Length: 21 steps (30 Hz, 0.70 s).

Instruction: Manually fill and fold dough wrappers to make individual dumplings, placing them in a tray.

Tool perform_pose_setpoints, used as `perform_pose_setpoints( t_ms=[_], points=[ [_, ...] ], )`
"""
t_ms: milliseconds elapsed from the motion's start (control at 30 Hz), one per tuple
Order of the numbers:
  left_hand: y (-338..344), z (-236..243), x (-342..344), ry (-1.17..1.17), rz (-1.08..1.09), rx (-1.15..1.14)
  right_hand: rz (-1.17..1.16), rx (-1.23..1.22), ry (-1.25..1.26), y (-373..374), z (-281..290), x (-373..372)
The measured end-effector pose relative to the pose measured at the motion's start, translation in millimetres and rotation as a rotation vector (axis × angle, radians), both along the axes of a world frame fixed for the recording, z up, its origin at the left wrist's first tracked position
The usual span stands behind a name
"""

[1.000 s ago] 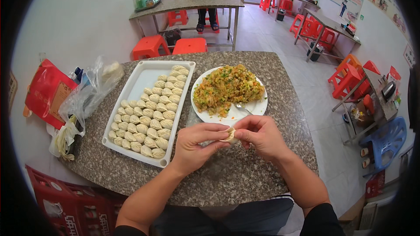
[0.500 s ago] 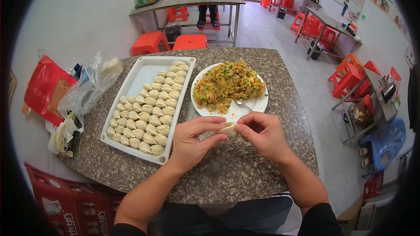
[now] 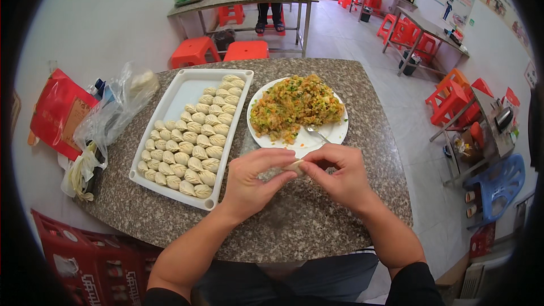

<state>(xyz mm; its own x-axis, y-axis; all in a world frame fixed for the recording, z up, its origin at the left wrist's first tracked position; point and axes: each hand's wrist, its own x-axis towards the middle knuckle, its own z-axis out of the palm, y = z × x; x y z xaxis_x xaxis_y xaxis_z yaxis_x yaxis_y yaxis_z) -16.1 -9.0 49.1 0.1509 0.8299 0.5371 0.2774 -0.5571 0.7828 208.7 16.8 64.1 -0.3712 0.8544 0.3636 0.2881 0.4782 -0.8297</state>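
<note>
My left hand [image 3: 250, 180] and my right hand [image 3: 338, 177] meet over the near middle of the granite table [image 3: 289, 229], pinching a pale dumpling [image 3: 296, 167] between their fingertips, which partly hide it. Just beyond them is a white round plate [image 3: 313, 146] heaped with chopped, orange-and-green filling [image 3: 297, 107], a metal spoon [image 3: 317, 135] in it at the near right. To my left lies a white plastic tray [image 3: 181, 88] with several rows of pleated, pale dumplings [image 3: 195, 153]; its far-left corner holds none.
Red packet [image 3: 62, 113] and plastic bags [image 3: 119, 113] at left; red crates [image 3: 79, 249] below. A person [image 3: 266, 8] sits at a table [image 3: 232, 1] ahead, red stools [image 3: 246, 51] near it. More tables, stools [image 3: 447, 96] and a blue chair [image 3: 498, 187] line the right.
My hands have moved slightly up in the view, along with table, tray and plate. The dumpling in my fingers shows less than before, more covered by my fingertips.
</note>
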Motion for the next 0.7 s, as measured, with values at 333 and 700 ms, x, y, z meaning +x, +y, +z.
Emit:
perform_pose_setpoints(
  t_ms=[333,700],
  points=[
    [0,-3,-3,-0.087,-0.037,-0.065,0.114,-0.579,0.337,7,-1,5],
    [0,-1,-1,0.036,-0.010,0.014,-0.011,0.027,0.015,3,-4,-1]
  ],
)
